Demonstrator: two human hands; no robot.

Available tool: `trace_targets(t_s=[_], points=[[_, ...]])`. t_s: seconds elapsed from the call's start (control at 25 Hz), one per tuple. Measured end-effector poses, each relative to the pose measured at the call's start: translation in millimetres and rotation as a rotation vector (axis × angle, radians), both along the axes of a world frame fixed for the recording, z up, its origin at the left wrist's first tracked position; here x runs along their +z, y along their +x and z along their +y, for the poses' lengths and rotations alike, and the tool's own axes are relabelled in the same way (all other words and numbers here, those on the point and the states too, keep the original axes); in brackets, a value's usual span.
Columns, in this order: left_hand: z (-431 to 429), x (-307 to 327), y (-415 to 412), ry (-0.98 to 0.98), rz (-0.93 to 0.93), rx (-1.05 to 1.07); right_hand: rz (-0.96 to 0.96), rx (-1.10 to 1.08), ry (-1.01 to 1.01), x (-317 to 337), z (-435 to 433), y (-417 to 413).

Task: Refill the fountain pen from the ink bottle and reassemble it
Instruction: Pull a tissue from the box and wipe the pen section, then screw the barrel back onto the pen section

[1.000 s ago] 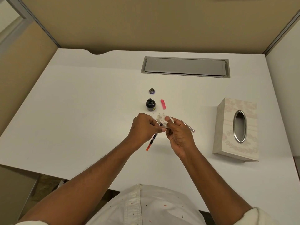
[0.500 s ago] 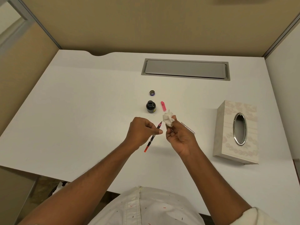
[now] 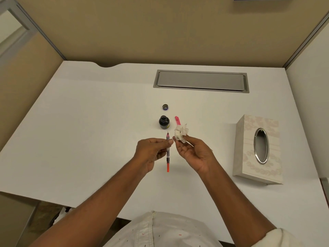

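Note:
My left hand [image 3: 153, 151] pinches the pen's inner section [image 3: 167, 154], a thin clear converter with an orange end toward me and the nib pointing away. My right hand [image 3: 194, 152] holds a crumpled white tissue [image 3: 180, 134] at its fingertips, just right of the nib and apart from it. The open ink bottle [image 3: 164, 122] stands on the white desk [image 3: 89, 132] just beyond the nib. Its cap [image 3: 165, 107] lies farther back. A pink pen part [image 3: 177, 120] lies right of the bottle, partly hidden by the tissue.
A patterned tissue box [image 3: 258, 148] with an oval metal opening sits on the right side of the desk. A grey cable tray lid [image 3: 200, 81] is set into the desk at the back. Partition walls close in the back and both sides.
The tissue came off the nib and my right hand drew it away to the right. My left hand turned the pen section from a slant to pointing straight away from me.

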State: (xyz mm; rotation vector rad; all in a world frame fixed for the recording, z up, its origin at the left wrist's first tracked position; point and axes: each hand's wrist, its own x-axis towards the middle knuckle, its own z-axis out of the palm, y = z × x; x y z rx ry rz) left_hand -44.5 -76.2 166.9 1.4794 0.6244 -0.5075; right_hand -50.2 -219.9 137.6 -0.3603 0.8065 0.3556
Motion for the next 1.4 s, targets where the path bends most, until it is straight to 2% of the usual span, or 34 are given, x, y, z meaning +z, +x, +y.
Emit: trace_targets(t_s=[0.16,0.32,0.48,0.92,1.08,1.4], points=[[-2.6,-5.1,-1.3,0.008,-0.063,0.024,0.101,0.172,-0.200,-3.1,9.9,6.1],[-5.3,-10.6,-1.4,0.019,-0.144,-0.015,0.131,0.265,-0.260,-4.1,19.0,7.6],[-7.2,-16.0,4.7,-0.012,-0.146,-0.024,0.137,0.397,-0.286,-6.5,24.7,9.3],[-15.2,-25.9,16.7,0.019,-0.097,0.054,0.191,0.353,-0.240,-23.1,24.4,18.4],[-17.4,-26.3,18.1,0.094,-0.168,0.020,0.210,0.276,-0.218,-26.8,28.6,19.6],[-22.8,-30.0,26.6,0.162,-0.225,0.013,0.118,0.314,-0.294,-28.6,18.1,24.1]])
